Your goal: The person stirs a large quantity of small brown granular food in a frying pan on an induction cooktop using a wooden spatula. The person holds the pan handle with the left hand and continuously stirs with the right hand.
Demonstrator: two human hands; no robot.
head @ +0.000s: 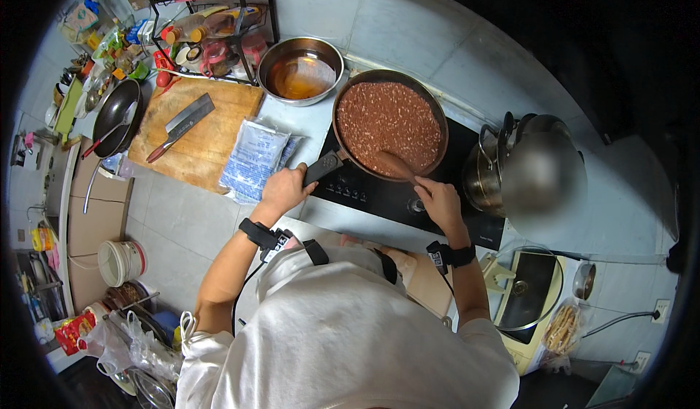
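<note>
My left hand (286, 189) is closed around the black handle of a large frying pan (445, 130) on the black cooktop (377, 201). Reddish-brown grains with pale bits (388, 119) fill much of the pan. My right hand (439, 201) grips a brown spatula (395, 165), its blade resting in the grains near the pan's front edge. Left of the pan handle lie plastic packets with blue print (251, 160), close to my left hand. Behind them a steel bowl (262, 72) holds amber liquid.
A cleaver (188, 120) lies on a wooden cutting board (219, 100) at the left. Beyond it sits a dark wok (114, 116) with a ladle. Steel pots (484, 174) stand right of the pan. A wire rack (240, 37) with bottles and jars rises behind the board.
</note>
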